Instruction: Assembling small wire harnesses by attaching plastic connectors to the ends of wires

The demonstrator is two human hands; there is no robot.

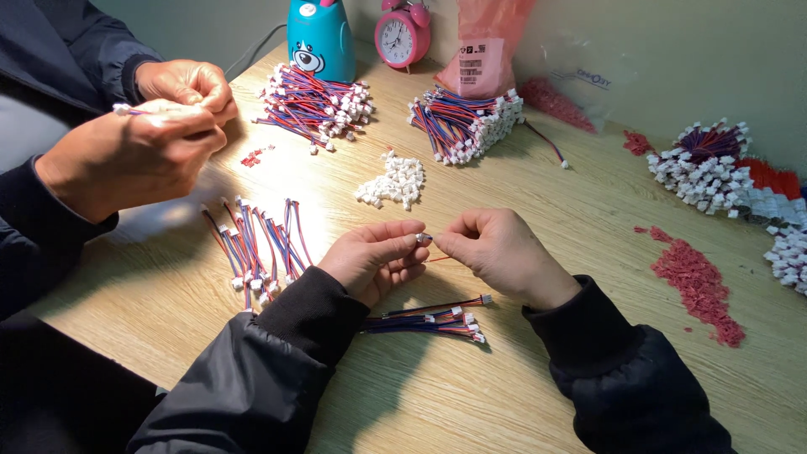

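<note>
A small white connector (424, 239) is pinched between left hand (374, 256) and right hand (496, 252), above the wire bundle (433, 319). Both grips clenched. Risk judged: thin red wire slipped out under uneven pull.

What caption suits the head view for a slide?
Left hand and right hand pinch a small white connector above wire bundles.

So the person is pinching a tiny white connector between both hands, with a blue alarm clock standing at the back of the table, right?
Nearly. The head view shows the left hand and right hand pinching the white connector, but the alarm clock at the back of the table is pink, not blue.
</note>
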